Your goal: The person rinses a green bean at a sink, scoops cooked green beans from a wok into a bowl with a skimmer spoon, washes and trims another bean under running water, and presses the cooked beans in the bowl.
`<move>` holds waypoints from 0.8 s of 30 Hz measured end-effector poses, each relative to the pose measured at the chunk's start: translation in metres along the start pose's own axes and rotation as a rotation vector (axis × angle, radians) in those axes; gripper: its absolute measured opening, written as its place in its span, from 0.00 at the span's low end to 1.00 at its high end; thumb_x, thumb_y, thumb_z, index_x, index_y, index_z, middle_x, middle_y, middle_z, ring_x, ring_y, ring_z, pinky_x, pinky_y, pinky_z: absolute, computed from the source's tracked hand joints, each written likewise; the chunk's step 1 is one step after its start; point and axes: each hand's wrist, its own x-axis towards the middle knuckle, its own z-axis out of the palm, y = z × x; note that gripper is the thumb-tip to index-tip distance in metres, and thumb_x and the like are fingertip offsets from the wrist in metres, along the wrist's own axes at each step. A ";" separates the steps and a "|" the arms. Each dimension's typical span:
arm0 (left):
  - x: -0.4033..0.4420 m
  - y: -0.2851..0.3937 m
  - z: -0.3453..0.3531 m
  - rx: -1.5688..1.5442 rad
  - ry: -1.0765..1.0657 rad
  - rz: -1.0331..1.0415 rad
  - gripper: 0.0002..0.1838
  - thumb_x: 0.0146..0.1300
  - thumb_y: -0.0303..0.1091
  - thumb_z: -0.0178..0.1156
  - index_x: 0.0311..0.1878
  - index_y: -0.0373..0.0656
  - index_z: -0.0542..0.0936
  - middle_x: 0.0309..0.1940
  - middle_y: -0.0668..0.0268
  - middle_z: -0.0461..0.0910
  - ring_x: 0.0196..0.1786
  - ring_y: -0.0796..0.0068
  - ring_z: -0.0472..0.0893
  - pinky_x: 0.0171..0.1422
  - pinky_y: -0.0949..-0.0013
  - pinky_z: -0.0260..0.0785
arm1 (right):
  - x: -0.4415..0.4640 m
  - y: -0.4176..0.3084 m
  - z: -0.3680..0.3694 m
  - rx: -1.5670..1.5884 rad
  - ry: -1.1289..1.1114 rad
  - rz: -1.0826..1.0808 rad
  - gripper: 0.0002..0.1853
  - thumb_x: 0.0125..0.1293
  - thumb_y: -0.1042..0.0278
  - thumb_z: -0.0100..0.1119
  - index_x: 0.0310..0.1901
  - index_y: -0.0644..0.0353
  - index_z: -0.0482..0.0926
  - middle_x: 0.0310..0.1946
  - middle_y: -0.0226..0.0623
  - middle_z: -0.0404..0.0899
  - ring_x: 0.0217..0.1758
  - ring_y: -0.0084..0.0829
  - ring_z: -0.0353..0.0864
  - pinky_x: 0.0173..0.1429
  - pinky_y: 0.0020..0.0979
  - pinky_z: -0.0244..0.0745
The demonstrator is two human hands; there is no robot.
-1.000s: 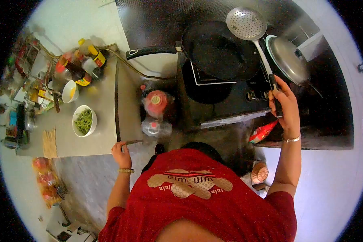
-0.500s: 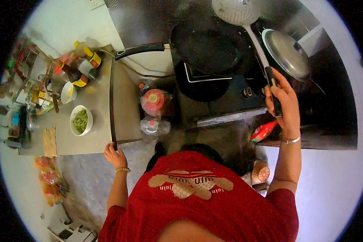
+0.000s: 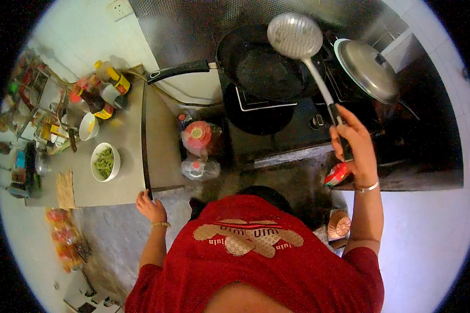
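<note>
My right hand (image 3: 354,143) is wrapped round the black handle of a long metal skimmer (image 3: 296,36). The skimmer's perforated head is over the right part of a black wok (image 3: 261,68) on the stove (image 3: 277,141). At the front corner of the counter (image 3: 125,182), my left hand (image 3: 152,207) rests against the edge with bent fingers; whether it grips anything is too small to tell. On that counter stand a white bowl of green vegetables (image 3: 104,163) and a white bowl with something yellow (image 3: 90,127).
Bottles (image 3: 102,101) and clutter fill the counter's back left. A metal lid (image 3: 368,68) lies right of the wok. Plastic-wrapped containers (image 3: 197,136) stand between counter and stove. Below the stove's right side is a red packet (image 3: 338,173).
My right hand and the skimmer have moved left, bringing its head over the wok's right part. My left hand stays near the counter corner. The view has shifted slightly.
</note>
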 end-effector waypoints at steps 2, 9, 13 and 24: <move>0.002 -0.002 0.001 -0.019 -0.045 -0.012 0.27 0.43 0.22 0.60 0.52 0.45 0.71 0.55 0.58 0.66 0.59 0.54 0.62 0.62 0.53 0.54 | -0.002 -0.017 0.004 -0.038 0.003 -0.088 0.25 0.60 0.74 0.47 0.60 0.65 0.62 0.25 0.34 0.72 0.16 0.20 0.67 0.18 0.19 0.61; 0.004 -0.011 -0.010 -0.043 -0.082 0.024 0.27 0.44 0.23 0.60 0.52 0.47 0.71 0.55 0.58 0.65 0.59 0.54 0.62 0.62 0.54 0.53 | -0.008 -0.003 0.026 0.004 0.019 -0.024 0.26 0.59 0.74 0.46 0.61 0.65 0.60 0.26 0.34 0.72 0.16 0.20 0.66 0.17 0.20 0.61; 0.006 -0.022 -0.014 -0.030 -0.189 0.048 0.26 0.47 0.27 0.60 0.53 0.48 0.71 0.55 0.59 0.66 0.59 0.54 0.62 0.62 0.53 0.53 | -0.009 0.015 0.039 0.157 0.013 0.162 0.26 0.59 0.73 0.48 0.61 0.65 0.60 0.25 0.34 0.72 0.16 0.21 0.66 0.16 0.20 0.60; 0.040 -0.040 -0.039 -0.235 -0.214 0.097 0.19 0.49 0.28 0.59 0.48 0.47 0.74 0.48 0.62 0.71 0.53 0.58 0.67 0.57 0.56 0.57 | -0.051 -0.019 0.139 -0.081 -0.193 0.111 0.29 0.55 0.77 0.52 0.61 0.61 0.62 0.24 0.33 0.71 0.14 0.20 0.66 0.16 0.20 0.59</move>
